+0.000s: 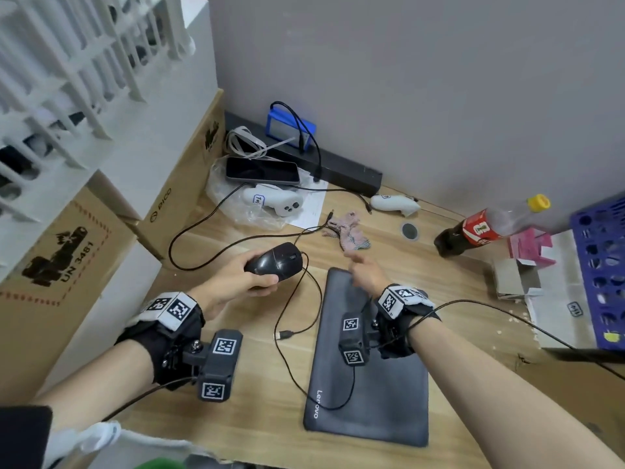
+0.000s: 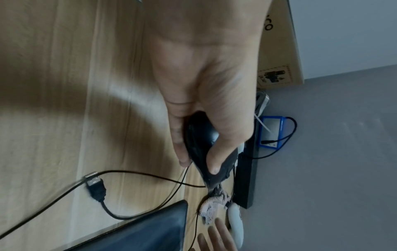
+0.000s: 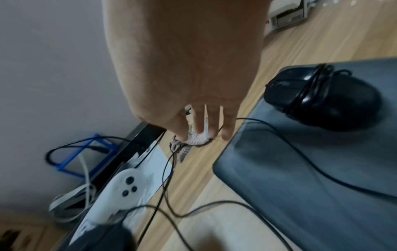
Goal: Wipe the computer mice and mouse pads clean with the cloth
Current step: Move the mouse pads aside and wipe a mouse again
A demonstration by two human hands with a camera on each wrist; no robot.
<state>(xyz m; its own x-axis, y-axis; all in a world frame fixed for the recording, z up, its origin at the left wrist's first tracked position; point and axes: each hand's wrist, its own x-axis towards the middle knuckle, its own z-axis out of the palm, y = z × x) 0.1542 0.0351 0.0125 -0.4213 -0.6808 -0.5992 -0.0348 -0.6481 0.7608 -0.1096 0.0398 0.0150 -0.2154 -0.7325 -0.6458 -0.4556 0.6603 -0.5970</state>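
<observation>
My left hand [image 1: 260, 277] grips a black wired mouse [image 1: 275, 260] and holds it above the wooden desk [image 1: 236, 428], thumb along its near side. The mouse's cable [image 1: 287, 336] hangs down to a loose USB plug. My right hand [image 1: 363, 270] reaches out with straight, spread fingers over the far end of the dark grey mouse pad [image 1: 378, 394], just short of the crumpled pinkish cloth [image 1: 348, 231]. In the right wrist view a second black mouse [image 3: 322, 100], wrapped in its cable, lies on the mouse pad [image 3: 300, 178]; the fingertips [image 3: 200, 130] hover at the cloth [image 3: 197, 139].
Behind the cloth lie two white controllers [image 1: 280, 201], a phone [image 1: 262, 170], a black bar [image 1: 341, 174] and a blue box [image 1: 287, 130] with cables. A cola bottle [image 1: 480, 228] lies at the right near a blue crate [image 1: 602, 275]. Cardboard boxes [image 1: 182, 184] line the left.
</observation>
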